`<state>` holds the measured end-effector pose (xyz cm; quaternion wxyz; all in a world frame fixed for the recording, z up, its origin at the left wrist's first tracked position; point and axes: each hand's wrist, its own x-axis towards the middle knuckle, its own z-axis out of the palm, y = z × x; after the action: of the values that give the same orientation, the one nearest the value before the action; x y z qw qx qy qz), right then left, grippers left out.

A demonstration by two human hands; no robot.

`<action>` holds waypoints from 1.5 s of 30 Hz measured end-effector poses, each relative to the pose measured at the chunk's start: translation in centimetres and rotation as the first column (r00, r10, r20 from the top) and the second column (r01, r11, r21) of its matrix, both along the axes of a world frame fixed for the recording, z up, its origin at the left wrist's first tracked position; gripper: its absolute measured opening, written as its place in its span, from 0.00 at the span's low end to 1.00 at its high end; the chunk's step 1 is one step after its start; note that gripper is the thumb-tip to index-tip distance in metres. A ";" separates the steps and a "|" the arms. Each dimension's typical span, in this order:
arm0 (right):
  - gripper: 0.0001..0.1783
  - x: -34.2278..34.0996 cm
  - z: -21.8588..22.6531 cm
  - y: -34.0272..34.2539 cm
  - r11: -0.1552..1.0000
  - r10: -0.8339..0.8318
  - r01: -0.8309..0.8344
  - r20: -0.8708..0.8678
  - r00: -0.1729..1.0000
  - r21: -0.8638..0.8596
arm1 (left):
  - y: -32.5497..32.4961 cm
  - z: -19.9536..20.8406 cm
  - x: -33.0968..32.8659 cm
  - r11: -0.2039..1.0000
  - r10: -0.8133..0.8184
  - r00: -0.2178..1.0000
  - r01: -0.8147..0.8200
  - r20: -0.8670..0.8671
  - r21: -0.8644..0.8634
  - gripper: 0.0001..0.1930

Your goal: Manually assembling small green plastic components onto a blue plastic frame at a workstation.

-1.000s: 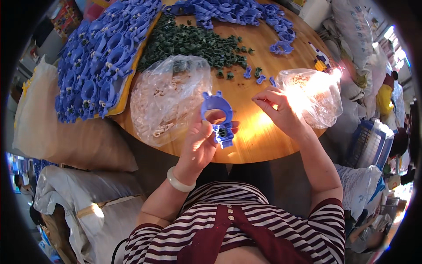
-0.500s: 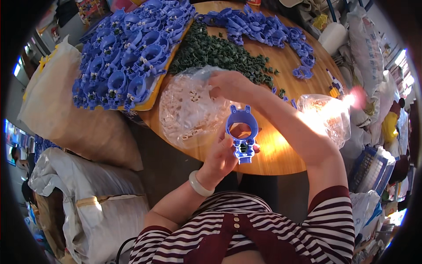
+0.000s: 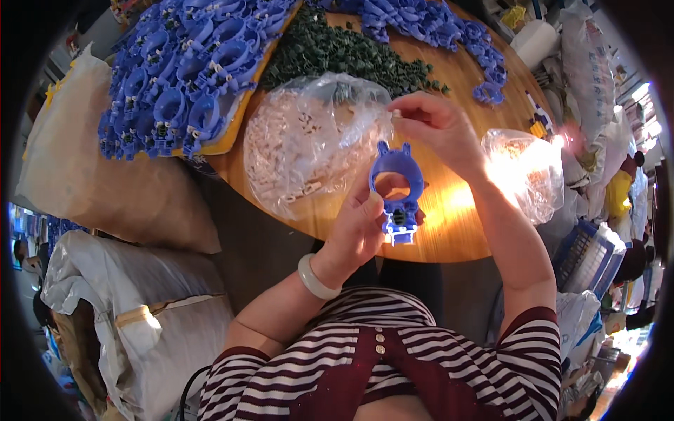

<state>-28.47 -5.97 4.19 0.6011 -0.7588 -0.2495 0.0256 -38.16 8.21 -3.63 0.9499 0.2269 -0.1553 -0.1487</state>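
My left hand (image 3: 358, 228) grips a blue plastic figure frame (image 3: 415, 184), with a round ring, two ears on top and a dark green insert in its lower body. Above it and to the right, my right hand (image 3: 439, 130) pinches a small whitish plastic piece (image 3: 397, 114) between thumb and finger. Close to both hands lies an open clear plastic bag (image 3: 277, 144) full of similar pale pieces. Behind that bag spreads a heap of small dark green parts (image 3: 337, 52).
A yellow-edged board (image 3: 235, 137) at the left carries many blue frames (image 3: 168, 105). More blue frames (image 3: 428, 28) lie at the far side of the round wooden table (image 3: 449, 235). Another clear bag (image 3: 523, 168) stands at the right. Large sacks (image 3: 105, 154) crowd the left.
My right hand has come out of the bag of pale pieces and moved right, now with a small piece in its fingertips. The blue frame has shifted slightly up and right.
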 end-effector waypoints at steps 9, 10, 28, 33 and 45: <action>0.05 -7.3 2.3 -3.2 0.997 0.042 -0.042 0.000 0.999 0.065 | 0.1 0.1 -0.3 0.992 -0.037 0.999 0.034 0.021 0.124 0.34; 0.05 -7.9 2.7 -3.0 0.998 0.067 -0.066 0.049 0.997 -0.015 | 0.1 0.1 -0.4 0.994 -0.042 0.999 0.039 0.025 0.103 0.33; 0.04 -11.4 2.0 -1.5 0.957 -0.031 0.065 0.123 0.992 -0.284 | -0.4 0.7 -0.8 0.962 0.104 0.984 -0.137 0.146 0.236 0.42; 0.03 -12.1 2.1 -1.2 0.914 -0.055 0.124 0.186 0.981 -0.385 | -0.8 0.8 -1.3 0.926 0.224 0.961 -0.261 0.160 0.273 0.47; 0.09 -12.3 -0.6 -1.2 0.951 0.007 0.151 0.510 0.860 -0.269 | -0.4 -0.2 -1.4 0.826 0.257 0.871 -0.423 0.419 0.373 0.47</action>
<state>-40.72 -7.17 3.60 0.3932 -0.8299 -0.3625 -0.1591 -39.53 7.81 -3.81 0.8381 0.4890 -0.2390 0.0369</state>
